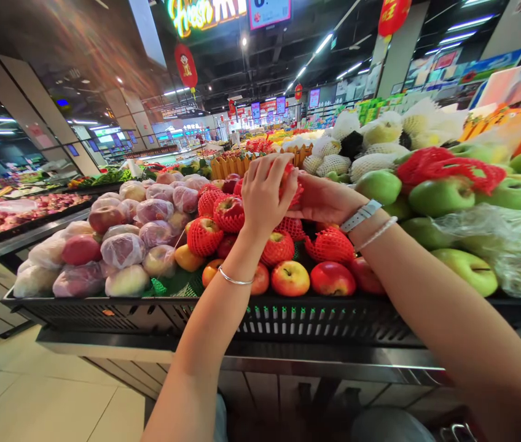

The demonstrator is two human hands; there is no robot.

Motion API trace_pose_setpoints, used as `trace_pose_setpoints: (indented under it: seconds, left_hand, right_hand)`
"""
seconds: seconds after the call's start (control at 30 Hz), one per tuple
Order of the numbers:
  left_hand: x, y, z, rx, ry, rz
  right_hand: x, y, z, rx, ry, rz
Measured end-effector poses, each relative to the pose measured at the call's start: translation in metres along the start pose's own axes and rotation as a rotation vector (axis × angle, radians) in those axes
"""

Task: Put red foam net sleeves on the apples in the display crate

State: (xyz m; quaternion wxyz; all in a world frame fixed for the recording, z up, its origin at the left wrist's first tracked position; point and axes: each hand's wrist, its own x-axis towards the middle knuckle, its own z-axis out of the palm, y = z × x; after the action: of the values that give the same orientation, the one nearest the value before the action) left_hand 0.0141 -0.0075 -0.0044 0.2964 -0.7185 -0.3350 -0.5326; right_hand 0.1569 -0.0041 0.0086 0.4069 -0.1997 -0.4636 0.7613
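Left hand (265, 189) half-closed, curled over a round fruit in red foam netting (297, 194); right hand (322, 197) cupped against it. From where I stand, fruit mostly hidden between them, above glossy red-and-yellow apples (290, 279).

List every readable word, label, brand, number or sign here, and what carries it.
"Fresh": neon sign; the character after it is cut off.
Hanging display screen: number cut off by the top edge.
Upper-right red decoration: character unclear.
Distant screens: too small to read.
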Motion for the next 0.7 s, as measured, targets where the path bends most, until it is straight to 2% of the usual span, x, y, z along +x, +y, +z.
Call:
trace_pose_setpoints:
  seconds: [0.23, 0.43, 0.53, 0.7]
  left_hand:
    - [0.001, 0.000, 0.003, 0.034, -0.083, -0.002]
    - [0.001, 0.003, 0.002, 0.009, -0.130, -0.008]
    - [0.003, 0.002, 0.002, -0.027, -0.140, -0.018]
    - [0.002, -0.004, 0.006, -0.026, -0.172, -0.047]
  right_hand:
    - [0.004, 0.001, -0.009, -0.077, -0.008, 0.098]
    - [0.014, 0.001, -0.024, -0.105, -0.018, 0.086]
    - [0.013, 0.001, -0.023, -0.121, -0.003, 0.049]
    - [0.008, 0.001, -0.013, -0.153, 0.111, -0.017]
